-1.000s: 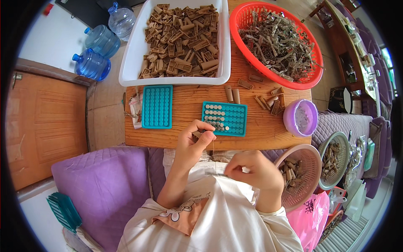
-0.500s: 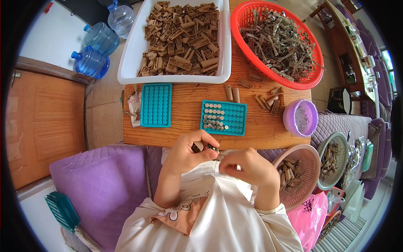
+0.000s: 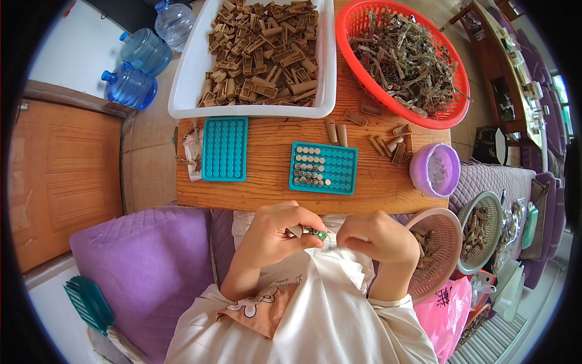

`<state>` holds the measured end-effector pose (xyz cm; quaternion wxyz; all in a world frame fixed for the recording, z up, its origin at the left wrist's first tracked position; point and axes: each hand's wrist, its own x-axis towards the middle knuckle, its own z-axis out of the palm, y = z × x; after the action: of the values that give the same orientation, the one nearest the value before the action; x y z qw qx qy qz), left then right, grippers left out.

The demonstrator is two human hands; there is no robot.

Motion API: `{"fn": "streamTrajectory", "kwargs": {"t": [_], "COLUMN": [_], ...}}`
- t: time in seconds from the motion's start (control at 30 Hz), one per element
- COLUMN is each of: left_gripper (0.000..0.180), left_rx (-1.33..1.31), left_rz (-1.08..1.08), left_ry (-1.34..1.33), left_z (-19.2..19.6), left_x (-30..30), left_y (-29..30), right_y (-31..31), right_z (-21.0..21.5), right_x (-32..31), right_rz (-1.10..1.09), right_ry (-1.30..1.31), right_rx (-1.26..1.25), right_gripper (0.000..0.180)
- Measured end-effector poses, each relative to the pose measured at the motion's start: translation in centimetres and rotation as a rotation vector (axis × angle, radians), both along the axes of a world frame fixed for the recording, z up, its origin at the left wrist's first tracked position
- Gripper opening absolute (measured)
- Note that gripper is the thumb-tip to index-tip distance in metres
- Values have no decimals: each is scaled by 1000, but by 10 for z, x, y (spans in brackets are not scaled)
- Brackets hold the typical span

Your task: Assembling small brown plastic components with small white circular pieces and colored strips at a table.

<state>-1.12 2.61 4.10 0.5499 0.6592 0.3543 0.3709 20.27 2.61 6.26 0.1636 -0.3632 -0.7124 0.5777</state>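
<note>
Shifted rightward since earlier frame: left hand, right hand, green circuit board | left: closed on board and brown case, over white shirt | right: curled, contents cannot be told | step, seemingly: board being worked; steady left hold called for next

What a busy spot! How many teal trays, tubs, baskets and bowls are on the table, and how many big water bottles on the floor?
Teal trays: 2
Tub: 1
Basket: 1
Bowl: 1
Water bottles: 3
Total: 8
</note>
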Motion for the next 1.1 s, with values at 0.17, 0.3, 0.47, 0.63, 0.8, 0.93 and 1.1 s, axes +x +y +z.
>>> {"fn": "streamTrajectory", "kwargs": {"t": [0.17, 0.3, 0.47, 0.63, 0.8, 0.93, 1.1], "left_gripper": [19, 25, 29, 29, 29, 27, 21], "left_rx": [298, 552, 678, 676, 641, 579, -59], "left_rz": [83, 146, 276, 335, 368, 375, 244], "left_ry": [-40, 3, 65, 35, 36, 0, -304], "left_z": [7, 8, 7, 2, -1, -4, -1], "left_x": [7, 10, 10, 9, 8, 9, 11], "left_y": [0, 2, -2, -5, -5, -6, -2], "right_y": [1, -7, -12, -15, -17, -15, -13], "right_z": [-1, 10, 8, 7, 1, 2, 0], "right_x": [-15, -33, -41, -47, -50, -50, -48], "right_rz": [-405, -322, -400, -508, -568, -567, -589], "right_ry": [-30, 313, 276, 233, 189, 163, 149], "right_rx": [340, 96, 122, 266, 404, 458, 467], "right_gripper": [13, 23, 23, 23, 24, 25, 25]}}
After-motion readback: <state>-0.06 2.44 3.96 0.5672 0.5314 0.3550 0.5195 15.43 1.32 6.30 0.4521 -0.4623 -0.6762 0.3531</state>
